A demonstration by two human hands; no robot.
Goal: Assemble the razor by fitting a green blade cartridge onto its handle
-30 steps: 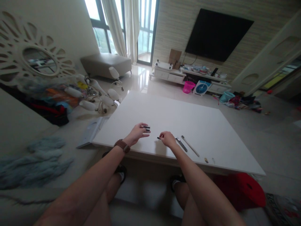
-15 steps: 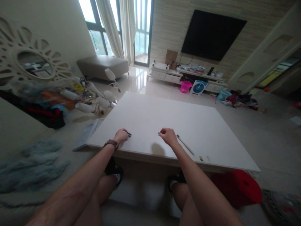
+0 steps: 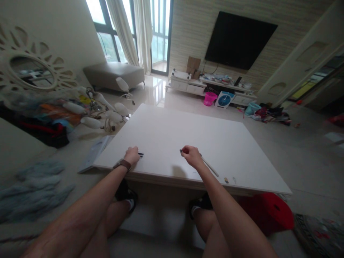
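Observation:
On the white tabletop (image 3: 161,132), my left hand (image 3: 131,155) is closed at the near left, its fingers round a small black-and-pale piece (image 3: 141,155) that pokes out to the right. My right hand (image 3: 191,156) is raised a little above the top, casting a shadow below. Thumb and forefinger pinch a small dark flat piece (image 3: 181,153), too small to name. Just right of that hand lies a thin pale stick (image 3: 210,167), its far end partly behind the hand. Nearer the front edge are a small brownish piece (image 3: 226,180) and a small clear piece (image 3: 234,180).
A red roll (image 3: 276,211) stands below the table's front right corner. On the left floor are a lamp with white shades (image 3: 114,115) and grey-green cloth (image 3: 34,186). Beyond the table stand a pink basket (image 3: 210,99), a blue-and-white fan (image 3: 225,99) and a low cabinet (image 3: 196,89).
My left hand has shifted slightly left along the tabletop. In my right hand, the pinched piece has turned and shows more of its flat side. The view has swung slightly.

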